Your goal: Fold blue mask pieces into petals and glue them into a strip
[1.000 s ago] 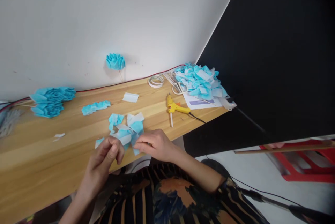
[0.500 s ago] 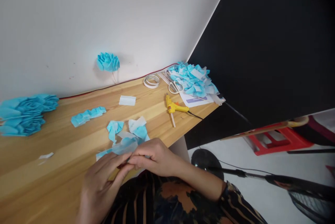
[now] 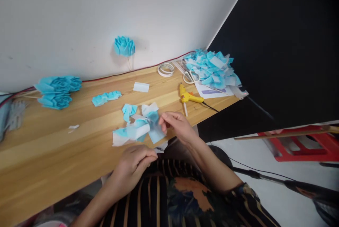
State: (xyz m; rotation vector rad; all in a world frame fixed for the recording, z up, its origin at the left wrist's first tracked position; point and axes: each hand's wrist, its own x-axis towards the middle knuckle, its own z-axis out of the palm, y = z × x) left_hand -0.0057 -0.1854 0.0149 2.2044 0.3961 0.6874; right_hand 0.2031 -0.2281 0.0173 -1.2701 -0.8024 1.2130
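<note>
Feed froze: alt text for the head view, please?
Right hand near blue-and-white paper pieces, left hand over the front edge of the wooden table, both curled; beyond lie a yellow glue gun and blue paper flowers.

Room leftward; tissue pieces (image 3: 136, 131) ahead

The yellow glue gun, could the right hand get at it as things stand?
Probably yes: the right hand is close to the yellow glue gun, on its near side, and nothing visible blocks the way.
</note>
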